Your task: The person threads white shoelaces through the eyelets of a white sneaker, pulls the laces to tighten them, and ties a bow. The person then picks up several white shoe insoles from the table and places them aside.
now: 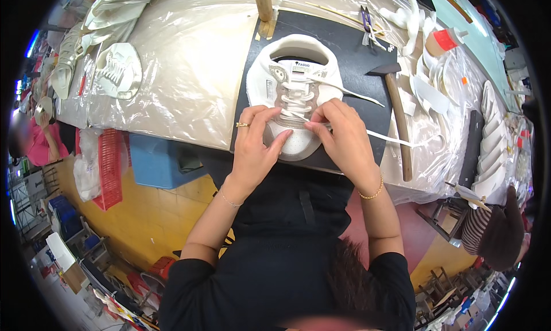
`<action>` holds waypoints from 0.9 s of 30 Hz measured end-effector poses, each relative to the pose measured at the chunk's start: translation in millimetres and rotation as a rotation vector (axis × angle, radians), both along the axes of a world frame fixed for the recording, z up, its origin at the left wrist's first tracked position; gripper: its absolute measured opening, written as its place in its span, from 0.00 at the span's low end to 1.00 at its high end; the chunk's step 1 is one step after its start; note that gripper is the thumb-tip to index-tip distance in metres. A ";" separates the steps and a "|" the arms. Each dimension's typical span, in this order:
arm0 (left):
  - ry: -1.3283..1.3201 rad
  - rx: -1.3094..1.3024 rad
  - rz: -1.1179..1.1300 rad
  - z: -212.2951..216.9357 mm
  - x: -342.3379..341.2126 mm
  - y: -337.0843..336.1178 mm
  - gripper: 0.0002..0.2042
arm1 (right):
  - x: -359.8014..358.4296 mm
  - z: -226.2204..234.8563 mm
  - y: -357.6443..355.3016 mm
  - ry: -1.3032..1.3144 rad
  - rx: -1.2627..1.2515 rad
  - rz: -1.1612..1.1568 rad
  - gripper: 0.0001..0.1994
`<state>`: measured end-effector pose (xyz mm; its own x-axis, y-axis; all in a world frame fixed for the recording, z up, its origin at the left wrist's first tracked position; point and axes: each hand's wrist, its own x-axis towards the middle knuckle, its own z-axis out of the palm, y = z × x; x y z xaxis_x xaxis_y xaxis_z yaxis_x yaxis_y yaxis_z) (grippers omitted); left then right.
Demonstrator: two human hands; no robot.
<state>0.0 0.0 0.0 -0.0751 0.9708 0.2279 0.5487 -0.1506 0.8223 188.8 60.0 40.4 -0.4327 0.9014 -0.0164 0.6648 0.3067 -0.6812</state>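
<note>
A white shoe upper [267, 73] with a pale beige lace panel stands before me on a black board [361, 64], its toe toward me. White shoelace [295, 98] crosses the eyelet rows. My left hand [255, 144] curves round the left of the toe, its index fingertip by the lowest lacing and its thumb on the toe. Near the lowest right eyelets, my right hand [344, 136] pinches with thumb and index finger at the shoelace. One lace end [364, 96] lies out to the right from the top. Another stretch of lace [402, 141] runs rightward from behind my right hand.
Right of the shoe lies a hammer [399, 119]. Small purple-handled snips [365, 18] and a red-labelled bottle [445, 42] are farther back. A wooden post [263, 4] rises behind the board. At left sit a laced white upper [119, 70] and stacked white pieces [117, 10].
</note>
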 end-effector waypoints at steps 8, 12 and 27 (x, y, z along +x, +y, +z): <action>0.073 0.016 -0.085 -5.8 2.5 9.4 0.19 | 10.5 -10.2 13.8 0.180 -0.229 -0.105 0.09; 0.120 0.027 -0.099 -3.0 1.1 10.9 0.18 | 11.9 -7.6 17.7 0.189 -0.278 -0.110 0.10; 0.541 0.162 -0.358 23.9 -11.2 44.2 0.06 | 7.9 -7.5 17.0 0.268 -0.216 -0.042 0.08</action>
<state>-11.2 44.2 23.9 0.4117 0.8645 0.2882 0.7705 -0.4991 0.3965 196.7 77.0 32.9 -0.4097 0.9067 -0.1000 0.4629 0.1122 -0.8793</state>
